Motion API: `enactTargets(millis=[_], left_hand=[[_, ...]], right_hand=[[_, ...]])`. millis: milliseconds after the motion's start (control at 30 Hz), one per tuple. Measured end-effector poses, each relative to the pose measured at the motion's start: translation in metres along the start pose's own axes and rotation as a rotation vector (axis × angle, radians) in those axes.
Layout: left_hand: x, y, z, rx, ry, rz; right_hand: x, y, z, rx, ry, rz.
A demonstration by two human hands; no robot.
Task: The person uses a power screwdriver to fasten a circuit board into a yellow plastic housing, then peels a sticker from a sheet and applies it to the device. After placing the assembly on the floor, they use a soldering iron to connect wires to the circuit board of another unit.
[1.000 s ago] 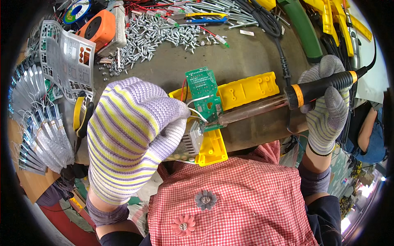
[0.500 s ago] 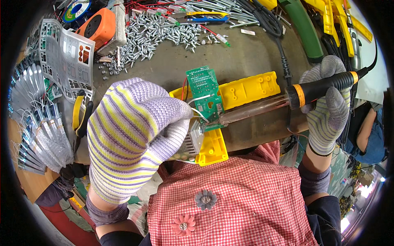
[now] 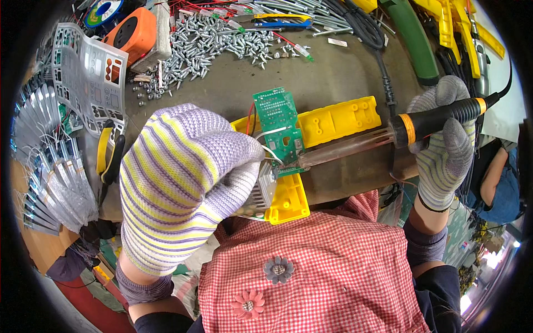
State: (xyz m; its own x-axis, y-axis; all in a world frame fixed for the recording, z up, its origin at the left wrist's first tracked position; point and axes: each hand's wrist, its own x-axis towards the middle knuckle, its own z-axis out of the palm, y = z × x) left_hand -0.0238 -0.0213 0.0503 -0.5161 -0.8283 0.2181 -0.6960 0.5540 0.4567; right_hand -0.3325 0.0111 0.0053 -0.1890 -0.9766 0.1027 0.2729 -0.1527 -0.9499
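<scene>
My right hand (image 3: pixel 444 144), in a striped knit glove, is closed round the black handle of a soldering iron (image 3: pixel 352 149). The iron's tip meets the lower edge of a green circuit board (image 3: pixel 276 114). My left hand (image 3: pixel 189 166), gloved alike, pinches the end of a white wire (image 3: pixel 269 151) that reaches the board near the tip; its fingertips are partly hidden. Below the board sits a finned metal heat sink (image 3: pixel 263 191). Yellow plastic housing pieces lie behind and under the board: a long shell (image 3: pixel 340 121) and a shorter part (image 3: pixel 288 201).
A heap of screws (image 3: pixel 211 50) covers the back of the bench. At the left are yellow-and-black pliers (image 3: pixel 107 152), a perforated metal sheet (image 3: pixel 91 77) and bundled wired parts (image 3: pixel 64 183). A black cable (image 3: pixel 383 80) and a green tool handle (image 3: pixel 411 41) lie at the back right.
My left hand has shifted very slightly to the right. The iron and board have barely moved, and the tip stays at the board's lower edge.
</scene>
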Motion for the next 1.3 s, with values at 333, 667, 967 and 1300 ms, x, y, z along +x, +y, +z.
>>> enactTargets(millis=[333,667,967,1300], left_hand=[[-0.015,-0.015,-0.012,0.327,0.112,-0.045],[0.029,-0.012,-0.018,0.088,-0.233,0.281],[0.048,-0.025,-0.003,-0.072,-0.385,0.447],[0.054,-0.037,0.006,-0.094,-0.361,0.579]], right_hand=[[-0.002,-0.001,0.003,-0.010,0.021,-0.019],[0.000,-0.001,0.006,-0.028,0.007,-0.023],[-0.002,-0.004,0.009,-0.080,0.086,-0.004],[-0.001,-0.003,0.005,-0.043,0.038,-0.011]])
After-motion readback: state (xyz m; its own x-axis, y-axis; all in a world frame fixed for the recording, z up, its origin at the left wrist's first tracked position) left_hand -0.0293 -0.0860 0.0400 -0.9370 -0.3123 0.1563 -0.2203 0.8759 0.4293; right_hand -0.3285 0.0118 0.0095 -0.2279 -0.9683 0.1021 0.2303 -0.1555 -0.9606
